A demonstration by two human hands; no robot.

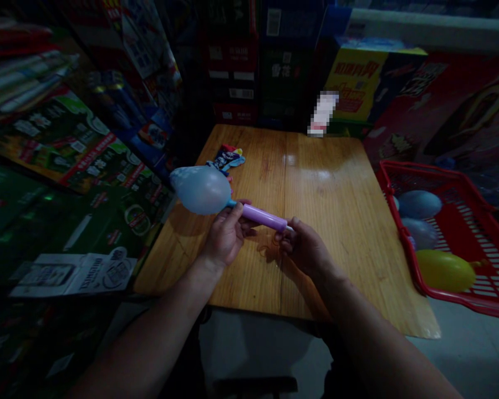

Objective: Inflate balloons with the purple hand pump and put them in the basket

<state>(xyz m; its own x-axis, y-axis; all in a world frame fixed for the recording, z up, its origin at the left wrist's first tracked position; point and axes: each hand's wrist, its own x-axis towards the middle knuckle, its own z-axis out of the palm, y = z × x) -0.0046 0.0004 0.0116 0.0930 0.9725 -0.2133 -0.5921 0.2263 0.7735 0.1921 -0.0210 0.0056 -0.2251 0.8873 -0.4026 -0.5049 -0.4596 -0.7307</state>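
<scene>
A pale blue balloon (200, 189), partly blown up, sits on the tip of a purple hand pump (264, 216) held above a wooden table (336, 210). My left hand (225, 235) is closed around the front of the pump, right behind the balloon's neck. My right hand (301, 249) is closed on the pump's rear end, where a thin white rod shows. A packet of flat balloons (228, 156) lies on the table's far left part.
A red plastic basket (461, 183) to the right of the table holds blue and yellow blown-up balloons (444, 270). Stacked printed cartons (79, 160) line the left side and the back wall. Grey floor shows below the table's near edge.
</scene>
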